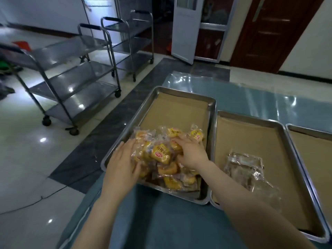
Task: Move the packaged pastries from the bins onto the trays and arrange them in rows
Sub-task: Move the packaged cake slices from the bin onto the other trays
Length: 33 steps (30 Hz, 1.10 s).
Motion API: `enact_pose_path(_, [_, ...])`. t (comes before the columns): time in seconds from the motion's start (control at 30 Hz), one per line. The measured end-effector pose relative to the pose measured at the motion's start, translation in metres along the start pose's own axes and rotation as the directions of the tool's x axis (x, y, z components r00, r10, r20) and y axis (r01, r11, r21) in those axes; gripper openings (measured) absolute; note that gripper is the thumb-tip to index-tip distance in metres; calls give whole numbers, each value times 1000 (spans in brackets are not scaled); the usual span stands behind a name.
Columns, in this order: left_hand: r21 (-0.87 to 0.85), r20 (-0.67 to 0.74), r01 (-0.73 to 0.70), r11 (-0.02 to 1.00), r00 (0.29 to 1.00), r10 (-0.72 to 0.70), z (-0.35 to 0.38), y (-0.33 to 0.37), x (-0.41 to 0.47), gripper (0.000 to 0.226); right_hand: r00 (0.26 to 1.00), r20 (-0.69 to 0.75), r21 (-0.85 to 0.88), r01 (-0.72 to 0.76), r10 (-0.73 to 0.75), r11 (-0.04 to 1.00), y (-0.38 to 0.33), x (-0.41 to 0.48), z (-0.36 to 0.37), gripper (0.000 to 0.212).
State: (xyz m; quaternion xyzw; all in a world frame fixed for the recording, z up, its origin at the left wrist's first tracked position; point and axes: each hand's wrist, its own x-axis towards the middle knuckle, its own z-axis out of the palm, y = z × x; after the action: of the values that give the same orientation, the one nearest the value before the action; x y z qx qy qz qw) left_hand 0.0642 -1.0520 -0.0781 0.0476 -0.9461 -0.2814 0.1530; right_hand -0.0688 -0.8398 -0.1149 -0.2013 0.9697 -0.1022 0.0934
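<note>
A heap of yellow packaged pastries [161, 155] in clear wrappers lies at the near end of the left steel tray [124, 126], which is lined with brown paper. My left hand [122, 164] presses flat against the left side of the heap, fingers straight. My right hand [192, 153] rests on the heap's right side with fingers spread over the packets; whether it grips one I cannot tell. The far half of this tray shows bare paper.
A second lined tray [280, 133] to the right holds a crumpled clear plastic bag [248, 168]. A third tray [309, 139] sits at the far right edge. All stand on a blue-covered table. Steel trolleys [71, 83] stand on the floor to the left.
</note>
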Motion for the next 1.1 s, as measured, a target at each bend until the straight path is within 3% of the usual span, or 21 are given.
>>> enact_pose_path(0.1, [15, 5, -11, 1000, 1000, 11, 0, -2, 4, 66, 998, 52, 74, 18, -22, 997, 2, 3, -3, 72])
enact_pose_path(0.3, [30, 23, -92, 995, 996, 91, 5, 14, 14, 66, 980, -188, 225, 104, -61, 969, -6, -16, -32, 56])
enact_pose_path(0.6, [72, 60, -291, 954, 956, 287, 4, 90, 30, 62, 944, -305, 188, 189, -125, 964, 24, -78, -89, 58])
enact_pose_path(0.8, [44, 32, -368, 929, 930, 367, 24, 180, 19, 62, 919, -382, 155, 166, -96, 974, 92, -150, -131, 59])
enact_pose_path(1.1, [-4, -31, -529, 848, 848, 529, 107, 374, -56, 61, 855, -514, 216, 45, 74, 975, 265, -342, -178, 52])
